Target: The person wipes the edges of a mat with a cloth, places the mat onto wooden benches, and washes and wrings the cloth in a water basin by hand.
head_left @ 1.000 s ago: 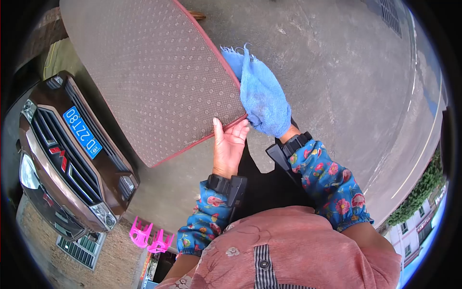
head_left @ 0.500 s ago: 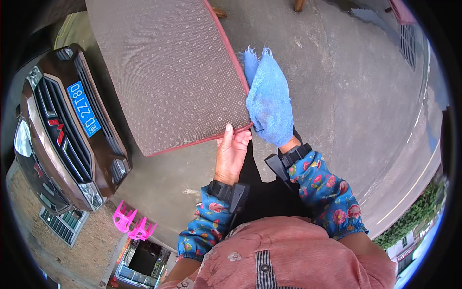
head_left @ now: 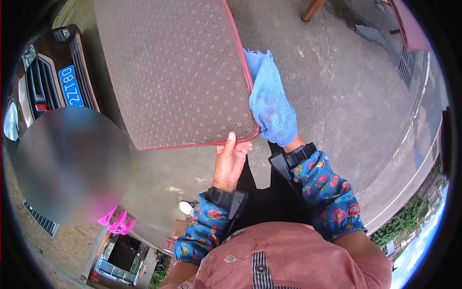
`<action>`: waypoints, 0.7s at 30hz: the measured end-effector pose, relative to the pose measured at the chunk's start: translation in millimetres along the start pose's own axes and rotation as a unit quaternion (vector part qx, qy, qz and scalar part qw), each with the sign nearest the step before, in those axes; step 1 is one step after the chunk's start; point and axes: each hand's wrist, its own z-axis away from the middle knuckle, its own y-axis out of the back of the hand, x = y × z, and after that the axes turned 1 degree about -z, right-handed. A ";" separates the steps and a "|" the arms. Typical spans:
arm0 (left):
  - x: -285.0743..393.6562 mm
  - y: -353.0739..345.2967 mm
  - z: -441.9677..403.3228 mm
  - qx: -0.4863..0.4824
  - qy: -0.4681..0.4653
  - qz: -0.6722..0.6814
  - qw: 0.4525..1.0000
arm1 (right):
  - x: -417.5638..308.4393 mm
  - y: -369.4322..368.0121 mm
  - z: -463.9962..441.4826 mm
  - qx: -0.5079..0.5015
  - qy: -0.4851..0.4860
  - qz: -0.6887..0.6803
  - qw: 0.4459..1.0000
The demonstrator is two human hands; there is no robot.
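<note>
A large brown mat (head_left: 178,72) with small pale flower dots and a red bound edge fills the upper middle. My left hand (head_left: 232,161) pinches its lower edge near the right corner, thumb on top and fingers beneath. A blue cloth (head_left: 272,103) with a frayed end covers my right hand (head_left: 292,142) and lies against the mat's right edge. Only the wrist side of that hand shows; its fingers are hidden under the cloth.
A brown car (head_left: 57,72) stands at the left, partly behind a blurred round patch. Pink stools (head_left: 122,224) are at the lower left. A wooden leg (head_left: 313,9), a drain grate (head_left: 406,67) and a reddish hanging fabric (head_left: 411,29) appear at the upper right.
The view has shifted, so the car sits further left and more of the upper right shows. Both hands stay at the mat's corner. The blurred patch has appeared at the left.
</note>
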 end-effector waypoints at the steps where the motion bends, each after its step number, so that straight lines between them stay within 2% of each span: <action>1: 1.3 -2.2 -2.3 -0.003 -0.001 0.003 1.000 | 3.8 1.1 -9.4 0.000 0.003 0.004 1.000; 3: 2.7 -4.0 -1.6 -0.011 -0.009 0.003 1.000 | 10.6 2.6 -44.1 0.014 0.045 -0.071 0.996; 5: 1.3 -0.8 6.2 -0.004 -0.005 0.001 1.000 | 24.8 4.4 -87.2 0.050 0.049 -0.016 0.997; 6: 2.6 0.3 1.9 -0.003 -0.005 -0.009 1.000 | 42.9 -9.1 -109.7 0.034 0.014 -0.050 0.998; 7: 3.3 -3.0 -4.1 -0.005 -0.009 -0.008 1.000 | 62.1 -20.3 -129.5 0.046 0.038 -0.054 0.997; 10: 5.4 -9.4 6.2 0.024 -0.025 -0.003 0.999 | 71.6 -36.8 -115.1 0.095 0.005 -0.053 0.994; 11: 5.0 -6.0 6.5 0.034 -0.006 -0.012 0.999 | 67.1 -32.9 -92.7 0.035 -0.007 -0.037 0.999; 12: 5.9 -4.3 1.5 0.040 0.010 -0.022 0.999 | 45.5 -20.6 -71.8 0.043 0.010 -0.012 0.999; 13: 8.2 -14.5 2.6 0.043 -0.005 -0.008 0.999 | 42.4 -27.0 -49.0 0.009 -0.027 -0.003 1.000; 14: 6.0 -9.2 3.5 0.042 -0.005 -0.004 0.999 | 29.9 -18.5 -31.6 -0.009 -0.001 0.000 1.000; 15: 1.6 1.5 2.8 0.016 0.000 -0.002 1.000 | 3.1 13.6 -34.9 -0.020 0.021 0.059 0.998; 16: -1.3 6.1 -0.3 -0.015 0.002 0.000 1.000 | 6.7 11.3 -40.7 -0.020 0.026 0.062 0.998; 17: 0.5 0.4 1.7 -0.013 -0.008 -0.001 1.000 | 14.5 5.3 -50.1 -0.011 -0.058 -0.062 0.996; 18: 0.6 1.2 1.0 -0.017 -0.012 0.000 1.000 | 7.9 11.9 -73.1 -0.003 -0.142 -0.188 0.972; 19: 0.6 1.9 2.7 -0.010 -0.003 -0.006 1.000 | 11.4 28.3 -100.4 -0.051 0.027 -0.029 0.998; 21: 2.3 4.1 3.5 -0.012 0.010 -0.018 1.000 | 68.9 -21.8 -149.9 0.082 0.088 0.040 0.992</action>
